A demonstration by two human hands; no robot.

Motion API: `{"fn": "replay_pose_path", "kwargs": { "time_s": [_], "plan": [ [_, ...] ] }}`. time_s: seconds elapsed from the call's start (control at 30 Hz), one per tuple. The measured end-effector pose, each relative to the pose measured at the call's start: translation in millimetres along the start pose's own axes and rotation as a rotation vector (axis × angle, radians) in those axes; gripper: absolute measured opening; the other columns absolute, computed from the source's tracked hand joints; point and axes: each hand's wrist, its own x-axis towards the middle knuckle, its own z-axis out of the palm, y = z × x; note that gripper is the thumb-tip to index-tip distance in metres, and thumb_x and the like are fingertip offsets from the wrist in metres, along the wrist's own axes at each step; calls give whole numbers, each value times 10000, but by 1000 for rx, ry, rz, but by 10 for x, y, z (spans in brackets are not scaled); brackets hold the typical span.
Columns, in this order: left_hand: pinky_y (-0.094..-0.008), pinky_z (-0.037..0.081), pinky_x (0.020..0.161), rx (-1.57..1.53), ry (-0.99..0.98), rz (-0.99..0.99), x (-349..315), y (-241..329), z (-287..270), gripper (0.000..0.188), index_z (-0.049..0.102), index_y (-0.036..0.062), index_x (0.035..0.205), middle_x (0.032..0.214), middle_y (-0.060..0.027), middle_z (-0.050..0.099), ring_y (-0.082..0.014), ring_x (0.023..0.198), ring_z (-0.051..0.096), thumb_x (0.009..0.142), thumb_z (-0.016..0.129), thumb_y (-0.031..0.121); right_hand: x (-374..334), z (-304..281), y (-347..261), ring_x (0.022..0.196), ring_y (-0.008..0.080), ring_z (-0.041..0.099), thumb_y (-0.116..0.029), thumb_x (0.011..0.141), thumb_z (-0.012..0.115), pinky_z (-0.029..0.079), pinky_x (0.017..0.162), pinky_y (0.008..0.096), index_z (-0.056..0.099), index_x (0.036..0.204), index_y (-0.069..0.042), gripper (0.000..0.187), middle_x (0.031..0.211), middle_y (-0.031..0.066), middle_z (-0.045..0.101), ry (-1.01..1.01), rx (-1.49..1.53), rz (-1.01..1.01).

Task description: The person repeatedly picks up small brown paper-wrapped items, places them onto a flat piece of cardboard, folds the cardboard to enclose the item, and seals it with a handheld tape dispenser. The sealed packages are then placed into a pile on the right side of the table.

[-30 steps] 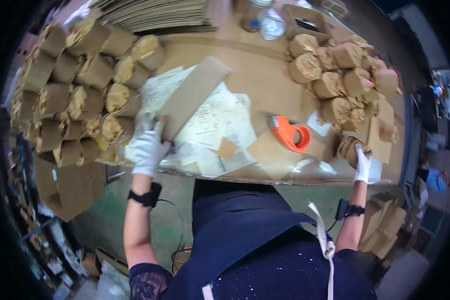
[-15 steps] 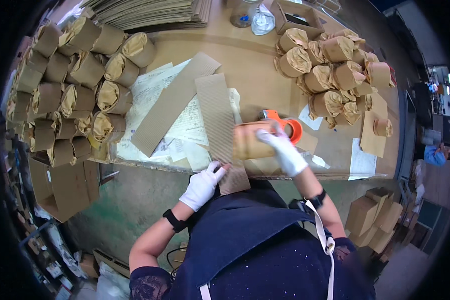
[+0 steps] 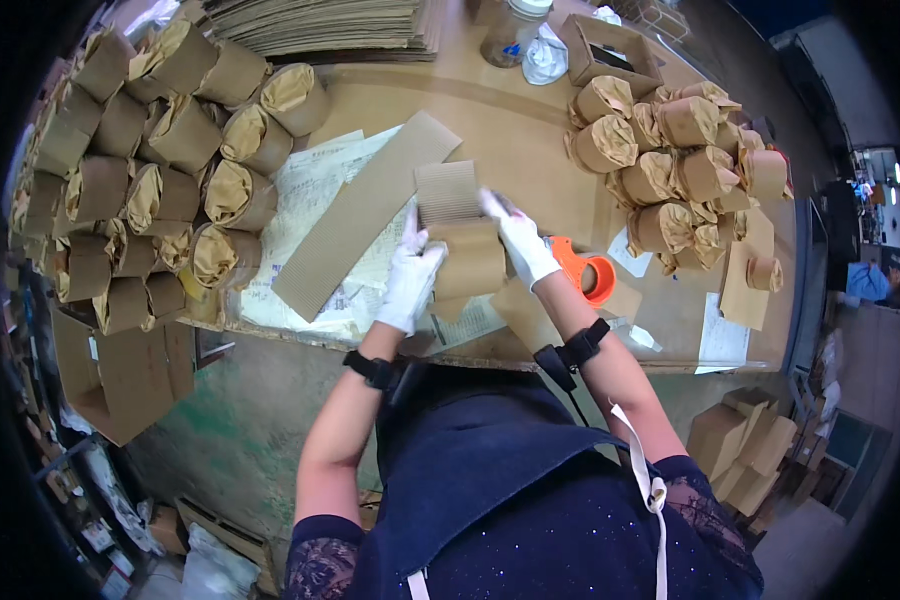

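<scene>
A brown-paper-wrapped bundle (image 3: 470,262) lies between my gloved hands near the table's front. A corrugated cardboard strip (image 3: 447,190) shows at its far side; how much of it runs underneath is hidden. My left hand (image 3: 410,275) is closed along the left side of the strip and bundle, its thumb by the paper. My right hand (image 3: 520,240) grips the strip's right side, its fingertips partly hidden. Another corrugated strip (image 3: 370,215) lies slantwise on papers to the left. An orange tape dispenser (image 3: 588,275) rests just right of my right hand.
Stacked cardboard-wrapped rolls (image 3: 175,130) crowd the table's left, and more rolls (image 3: 660,175) stand at the right. Flat cardboard sheets (image 3: 330,28), a clear jar (image 3: 513,35) and an open box (image 3: 610,55) line the back. An open carton (image 3: 120,370) sits below at left.
My right hand has brought the paper-wrapped bundle left onto the corrugated strip. My left hand has moved forward from the strip's near end to the bundle's side. Less of the strip shows now.
</scene>
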Motion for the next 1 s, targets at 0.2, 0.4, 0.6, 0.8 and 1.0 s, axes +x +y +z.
{"fn": "replay_pose_path", "kwargs": {
  "time_s": [0.2, 0.4, 0.6, 0.8, 1.0],
  "plan": [
    [-312, 532, 1001, 40, 13, 42, 156, -371, -106, 566, 507, 15, 1535, 1462, -113, 612, -189, 1263, 607, 981, 622, 26, 4, 65, 274, 1414, 338, 543, -715, 964, 611, 414, 1165, 359, 343, 1570, 151, 1091, 1534, 317, 519, -281, -89, -29],
    [-409, 558, 969, 720, -34, 208, 18, -345, -448, 398, 719, 96, 1329, 1373, -192, 671, -312, 1255, 635, 934, 683, 58, -484, 6, -594, 1092, 383, 700, -678, 843, 744, 581, 875, 462, 704, 1073, -16, 702, 1107, 209, 713, 23, -1008, -580],
    [-502, 491, 1075, 1287, -10, 626, -319, -51, -35, 808, 566, 119, 1495, 1457, -244, 572, -458, 1313, 556, 757, 854, 280, -710, 27, -428, 801, 389, 732, -588, 917, 658, 580, 739, 473, 754, 899, -71, 526, 841, 196, 739, 75, -540, -192],
    [-472, 465, 1128, 1053, -334, 218, -433, 126, 72, 1050, 343, 10, 1619, 1540, -278, 461, -431, 1377, 512, 756, 870, 292, -1118, -207, -89, 845, 361, 747, -680, 947, 603, 585, 755, 485, 755, 937, -106, 594, 894, 172, 761, 153, -741, -160],
    [-498, 480, 1103, 1061, -240, 412, -434, -207, 34, 975, 422, 59, 1589, 1470, -240, 534, -453, 1310, 558, 743, 850, 286, -1261, -703, -508, 751, 336, 725, -745, 844, 664, 540, 630, 495, 755, 929, -106, 651, 759, 162, 710, 160, -1074, -166]
  ]
}}
